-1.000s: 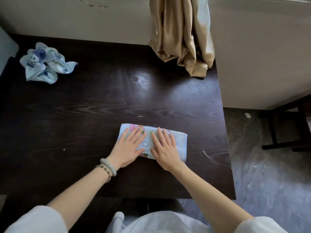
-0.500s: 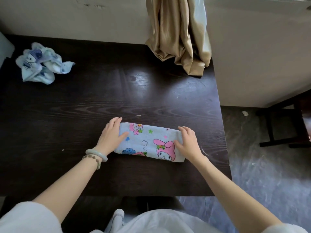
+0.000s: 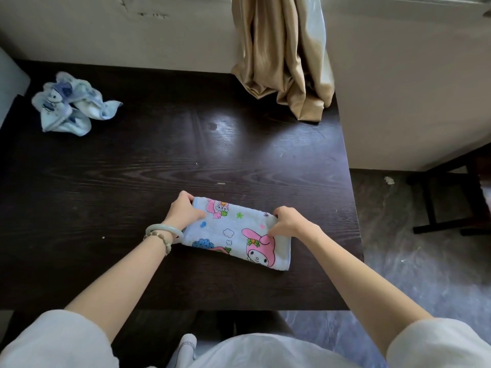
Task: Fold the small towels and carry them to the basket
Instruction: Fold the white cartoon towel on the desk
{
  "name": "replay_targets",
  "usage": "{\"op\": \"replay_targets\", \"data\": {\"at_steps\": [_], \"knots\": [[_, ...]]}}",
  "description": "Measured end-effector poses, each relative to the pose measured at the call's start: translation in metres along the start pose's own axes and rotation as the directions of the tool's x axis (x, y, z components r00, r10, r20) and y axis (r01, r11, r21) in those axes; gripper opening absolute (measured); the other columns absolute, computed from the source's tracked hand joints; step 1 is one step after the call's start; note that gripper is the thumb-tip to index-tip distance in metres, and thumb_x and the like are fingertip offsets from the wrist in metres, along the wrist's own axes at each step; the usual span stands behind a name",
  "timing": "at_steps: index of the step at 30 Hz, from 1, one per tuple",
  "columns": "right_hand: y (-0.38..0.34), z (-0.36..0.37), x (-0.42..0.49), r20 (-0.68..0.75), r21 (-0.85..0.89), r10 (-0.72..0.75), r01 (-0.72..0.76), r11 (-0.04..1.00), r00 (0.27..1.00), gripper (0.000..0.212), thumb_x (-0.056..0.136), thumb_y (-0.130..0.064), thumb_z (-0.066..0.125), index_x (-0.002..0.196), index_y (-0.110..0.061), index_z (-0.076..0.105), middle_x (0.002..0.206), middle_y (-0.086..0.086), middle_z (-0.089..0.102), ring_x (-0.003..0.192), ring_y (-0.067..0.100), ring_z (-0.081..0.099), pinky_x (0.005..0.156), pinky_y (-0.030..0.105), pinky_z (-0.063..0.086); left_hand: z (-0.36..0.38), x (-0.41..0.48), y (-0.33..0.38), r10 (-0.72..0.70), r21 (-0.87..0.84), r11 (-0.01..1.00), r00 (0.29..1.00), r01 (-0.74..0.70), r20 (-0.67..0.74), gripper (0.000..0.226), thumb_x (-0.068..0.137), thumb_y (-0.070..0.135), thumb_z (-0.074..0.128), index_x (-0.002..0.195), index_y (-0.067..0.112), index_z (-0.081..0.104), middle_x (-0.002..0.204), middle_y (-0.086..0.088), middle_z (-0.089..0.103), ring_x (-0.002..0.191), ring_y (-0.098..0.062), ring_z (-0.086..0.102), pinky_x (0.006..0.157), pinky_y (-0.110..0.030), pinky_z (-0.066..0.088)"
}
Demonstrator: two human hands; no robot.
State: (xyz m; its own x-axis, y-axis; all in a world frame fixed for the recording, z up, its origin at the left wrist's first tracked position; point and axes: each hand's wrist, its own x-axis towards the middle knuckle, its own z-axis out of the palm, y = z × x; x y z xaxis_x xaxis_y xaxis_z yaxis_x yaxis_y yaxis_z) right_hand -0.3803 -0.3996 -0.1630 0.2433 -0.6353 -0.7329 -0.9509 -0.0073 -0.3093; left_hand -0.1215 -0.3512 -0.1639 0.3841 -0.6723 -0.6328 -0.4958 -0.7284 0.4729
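The left hand (image 3: 183, 212) pinches the left short end of the pale blue terry towel printed with pink cartoon rabbits (image 3: 236, 232), fingers curled over its far corner and thumb on top. The right hand (image 3: 288, 224) grips the opposite short end, fingers tucked round the far corner at about 1 o'clock from the towel's middle, thumb pressing on the printed face. Both grips are closed on the cloth, each holding only a corner and a bit of edge.

The towel lies as a long, narrow folded strip on the dark wood-grain worktop (image 3: 132, 181), near its front edge and toward the right side, slanting slightly from 10 to 4 o'clock. It looks light, soft and limp, so it will likely sag between two holds and slide readily on the smooth wood. The short ends, pinched through all layers, seem the sensible place to hold it for bringing one end over the other; a single-layer pinch could let the fold open.

Well apart, at 10 o'clock on the worktop, a crumpled blue-and-white towel (image 3: 70, 103) waits unfolded. A beige satin curtain (image 3: 284, 57) drapes onto the far edge at 1 o'clock. No basket is in view.
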Motion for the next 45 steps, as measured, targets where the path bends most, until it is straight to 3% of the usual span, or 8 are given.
{"op": "replay_targets", "data": {"at_steps": [6,12,17,20,25,32,40,45], "knots": [[-0.001,0.006,-0.014,-0.086,0.086,-0.103,0.110,0.990,0.991,0.025,0.073,-0.023,0.067,0.067,-0.014,0.046,0.069,-0.001,0.050,0.072,0.020,0.050,0.049,0.026,0.033,-0.021,-0.009,-0.002,0.190,-0.124,0.977,0.969,-0.171,0.159,0.017,0.079,0.003,0.070,0.091,0.013,0.064,0.089,-0.001,0.067,0.089,-0.020,0.066,0.071,-0.028,0.053],[0.004,-0.024,-0.036,-0.293,0.212,-0.195,0.263,0.941,0.936,0.044,0.072,-0.007,0.063,0.114,-0.018,0.060,0.101,-0.007,0.062,0.092,0.011,0.057,0.076,0.022,0.041,-0.062,-0.025,0.012,0.458,-0.076,0.889,0.882,-0.452,0.108,0.020,0.073,-0.004,0.070,0.085,0.013,0.071,0.082,-0.005,0.069,0.076,-0.014,0.061,0.065,-0.024,0.047],[0.010,-0.020,-0.049,-0.533,-0.376,-0.541,0.391,0.840,0.650,0.034,0.060,0.000,0.064,0.089,-0.016,0.071,0.081,0.001,0.068,0.079,0.030,0.058,0.069,0.031,0.040,-0.063,-0.029,0.002,0.720,0.147,0.691,0.693,-0.708,-0.049,0.024,0.066,0.005,0.081,0.074,0.025,0.070,0.094,0.015,0.061,0.097,-0.015,0.053,0.087,-0.031,0.042],[0.021,0.018,-0.055,-0.444,-0.490,-0.597,0.376,0.786,0.668,0.042,0.046,-0.002,0.065,0.084,-0.021,0.068,0.081,-0.001,0.062,0.076,0.028,0.059,0.066,0.030,0.044,-0.044,-0.024,-0.031,0.780,0.368,0.568,0.624,-0.736,0.046,0.034,0.063,-0.012,0.068,0.079,0.018,0.073,0.103,0.001,0.062,0.105,-0.025,0.052,0.094,-0.042,0.043],[0.048,0.077,-0.068,-0.307,-0.391,-0.518,0.390,0.834,0.799,0.053,0.047,-0.006,0.066,0.098,-0.021,0.068,0.095,0.002,0.063,0.081,0.027,0.061,0.069,0.033,0.051,-0.014,-0.030,-0.081,0.618,0.348,0.717,0.782,-0.604,0.083,0.043,0.073,-0.014,0.053,0.089,0.021,0.071,0.117,0.004,0.054,0.117,-0.015,0.042,0.104,-0.032,0.035],[0.012,0.061,-0.055,-0.499,-0.208,-0.417,0.362,0.909,0.760,0.026,0.064,-0.003,0.068,0.089,-0.010,0.073,0.086,0.007,0.065,0.078,0.030,0.062,0.068,0.036,0.051,-0.008,-0.024,-0.064,0.257,-0.038,0.965,0.963,-0.261,-0.084,0.021,0.091,0.011,0.055,0.111,0.016,0.058,0.123,-0.003,0.051,0.118,-0.019,0.050,0.095,-0.031,0.041],[-0.061,0.060,-0.024,-0.364,-0.056,-0.211,0.205,0.977,0.907,0.064,0.082,-0.030,0.063,0.140,-0.020,0.037,0.114,0.009,0.046,0.107,0.025,0.046,0.075,0.029,0.041,-0.002,-0.012,-0.024,-0.113,-0.344,0.931,0.992,0.123,0.049,0.053,0.080,0.021,0.072,0.124,0.002,0.049,0.118,-0.008,0.058,0.110,-0.026,0.059,0.094,-0.037,0.048],[-0.055,0.066,-0.016,-0.261,-0.022,-0.134,0.133,0.991,0.956,0.079,0.080,-0.038,0.063,0.147,-0.030,0.020,0.129,0.013,0.038,0.109,0.025,0.046,0.082,0.033,0.047,-0.011,-0.024,-0.014,-0.006,-0.440,0.895,0.989,0.071,0.147,0.034,0.083,0.004,0.064,0.113,0.014,0.053,0.106,-0.010,0.064,0.098,-0.026,0.064,0.090,-0.042,0.053]]}}
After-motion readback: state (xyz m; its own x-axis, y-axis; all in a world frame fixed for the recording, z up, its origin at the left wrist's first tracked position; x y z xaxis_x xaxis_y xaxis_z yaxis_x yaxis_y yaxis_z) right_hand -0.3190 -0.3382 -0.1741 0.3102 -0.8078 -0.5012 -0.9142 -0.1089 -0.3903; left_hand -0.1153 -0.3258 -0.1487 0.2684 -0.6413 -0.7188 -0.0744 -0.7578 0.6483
